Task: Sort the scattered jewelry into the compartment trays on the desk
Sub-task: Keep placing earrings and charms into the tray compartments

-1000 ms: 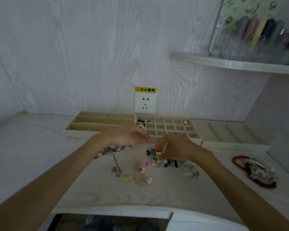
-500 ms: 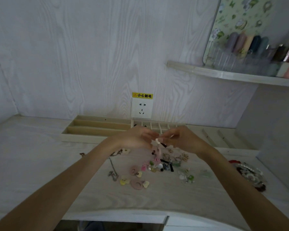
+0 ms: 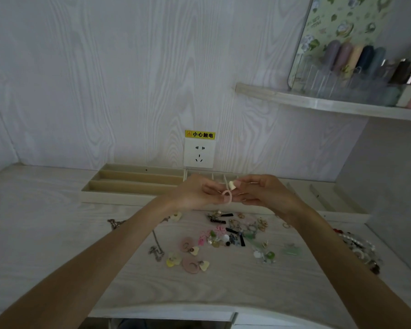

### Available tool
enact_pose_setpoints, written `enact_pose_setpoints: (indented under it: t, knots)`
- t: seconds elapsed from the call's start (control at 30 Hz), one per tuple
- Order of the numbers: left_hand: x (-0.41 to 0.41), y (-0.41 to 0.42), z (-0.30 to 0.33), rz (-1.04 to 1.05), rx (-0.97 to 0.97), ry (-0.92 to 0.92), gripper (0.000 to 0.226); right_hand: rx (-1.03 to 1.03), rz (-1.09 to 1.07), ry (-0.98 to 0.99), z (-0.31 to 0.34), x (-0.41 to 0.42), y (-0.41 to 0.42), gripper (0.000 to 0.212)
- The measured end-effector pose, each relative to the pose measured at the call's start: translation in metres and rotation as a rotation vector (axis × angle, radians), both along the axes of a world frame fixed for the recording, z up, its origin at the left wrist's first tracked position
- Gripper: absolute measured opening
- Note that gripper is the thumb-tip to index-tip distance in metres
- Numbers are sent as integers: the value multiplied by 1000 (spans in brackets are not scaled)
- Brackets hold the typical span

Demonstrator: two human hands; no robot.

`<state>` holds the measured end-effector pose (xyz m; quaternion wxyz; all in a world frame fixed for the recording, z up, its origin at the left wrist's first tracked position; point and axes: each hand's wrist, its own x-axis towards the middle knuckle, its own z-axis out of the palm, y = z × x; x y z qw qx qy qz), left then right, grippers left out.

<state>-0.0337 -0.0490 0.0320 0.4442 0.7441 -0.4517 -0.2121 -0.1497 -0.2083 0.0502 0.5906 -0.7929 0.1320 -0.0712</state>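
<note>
Both hands are up above the desk [image 3: 57, 233], meeting right in front of the trays; left hand [image 3: 195, 193] has its fingers curled in, pinching a pink ring-shaped earring [image 3: 227, 197]; right hand [image 3: 263, 192] pinches the little cream heart piece [image 3: 231, 185] at its top, so they're basically sharing one earring; the rest of the jewelry pile [image 3: 226, 236] is scattered on the desk below the hands; long-slot tray [image 3: 133, 184] sits at back left, the grid tray [image 3: 220, 178] is mostly hidden behind the hands; bracelets [image 3: 358, 248] lie far right.
</note>
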Motion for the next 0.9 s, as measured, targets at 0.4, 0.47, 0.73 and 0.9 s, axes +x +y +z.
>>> enact_pose_setpoints:
  t: [0.4, 0.47, 0.73, 0.9]
  knots:
    - [37, -99, 30, 191, 1, -225, 18, -246, -267, -67, 22, 21, -80, 19]
    - [40, -122, 25, 193, 57, -290, 20, -290, -293, -62, 17, 26, -96, 20]
    - [46, -166, -8, 257, 149, -416, 20, -389, -322, 6, -21, 44, -139, 22]
    - [47, -170, -13, 222, 175, -448, 23, -422, -304, 11, -34, 50, -147, 23]
